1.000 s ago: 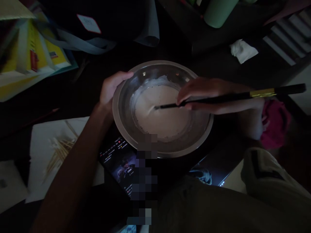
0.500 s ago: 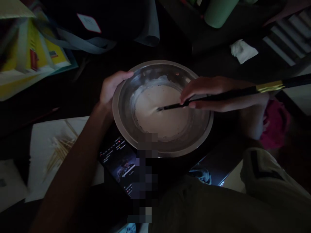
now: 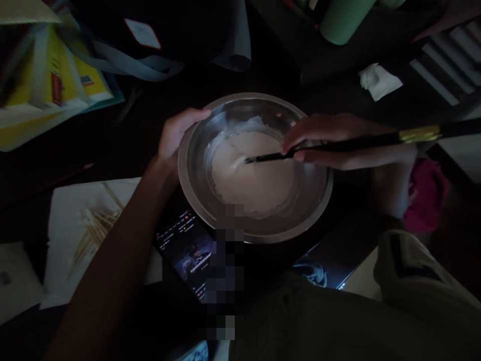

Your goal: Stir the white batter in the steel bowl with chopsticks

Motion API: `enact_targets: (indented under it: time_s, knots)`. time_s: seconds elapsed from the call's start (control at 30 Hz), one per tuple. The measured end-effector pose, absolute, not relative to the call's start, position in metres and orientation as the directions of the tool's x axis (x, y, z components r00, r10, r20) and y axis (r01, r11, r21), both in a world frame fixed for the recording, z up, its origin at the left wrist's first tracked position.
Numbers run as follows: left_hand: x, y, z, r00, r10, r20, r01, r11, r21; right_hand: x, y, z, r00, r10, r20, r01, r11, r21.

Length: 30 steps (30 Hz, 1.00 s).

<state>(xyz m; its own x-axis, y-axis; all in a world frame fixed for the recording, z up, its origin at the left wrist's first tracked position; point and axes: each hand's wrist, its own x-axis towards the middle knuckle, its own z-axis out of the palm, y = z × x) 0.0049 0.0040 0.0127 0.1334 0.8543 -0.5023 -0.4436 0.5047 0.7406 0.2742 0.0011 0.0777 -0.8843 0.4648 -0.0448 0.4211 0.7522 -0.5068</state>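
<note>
A wide metal bowl [image 3: 188, 185] holds a pale, creamy liquid [image 3: 259, 188], some of it smeared up the inner wall. My left hand [image 3: 178, 130] is closed on the bowl's left side, thumb over the rim and the other fingers hidden behind it. In my right hand [image 3: 334, 138], above the right rim, are black chopsticks [image 3: 268, 157] with a gold band, held at a low slant. Their tips dip into the liquid near the middle, where a small ripple shows.
A lit phone [image 3: 191, 250] lies below the bowl. Left of it, cotton swabs [image 3: 95, 230] rest on a white sheet [image 3: 65, 205]. Yellow books [image 3: 71, 85] and a dark bag [image 3: 180, 30] stand behind; a crumpled tissue [image 3: 379, 81] and a green cup [image 3: 345, 22] are at back right.
The chopstick tips have shifted slightly upward in the liquid, and the ripple has moved with them. My left hand keeps its hold on the bowl. The whole view has shifted a little.
</note>
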Motion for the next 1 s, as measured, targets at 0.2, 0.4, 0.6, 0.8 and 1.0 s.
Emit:
enact_targets:
  time_s: [0.2,0.4,0.6,0.8,1.0]
  knots:
    - [0.004,0.006,0.011,0.093,0.843,-0.53,-0.453,0.51,0.731,0.288,0.011,0.091,-0.964,0.201,-0.173,0.264,0.786,-0.559]
    - [0.005,0.006,0.01,0.112,0.86,-0.499,-0.445,0.492,0.748,0.267,-0.004,0.07,-0.936,0.347,0.056,0.277,0.825,-0.494]
    - [0.004,0.004,0.011,0.1,0.849,-0.518,-0.414,0.509,0.754,0.289,0.008,0.089,-0.883,0.448,-0.14,0.453,0.737,-0.502]
    - [0.005,0.005,0.011,0.143,0.87,-0.473,-0.471,0.48,0.74,0.269,-0.002,0.07,-0.987,0.161,-0.016,0.14,0.8,-0.584]
    - [0.007,0.004,0.014,0.132,0.855,-0.501,-0.461,0.501,0.733,0.285,0.002,0.084,-0.86,0.503,-0.085,0.489,0.766,-0.417]
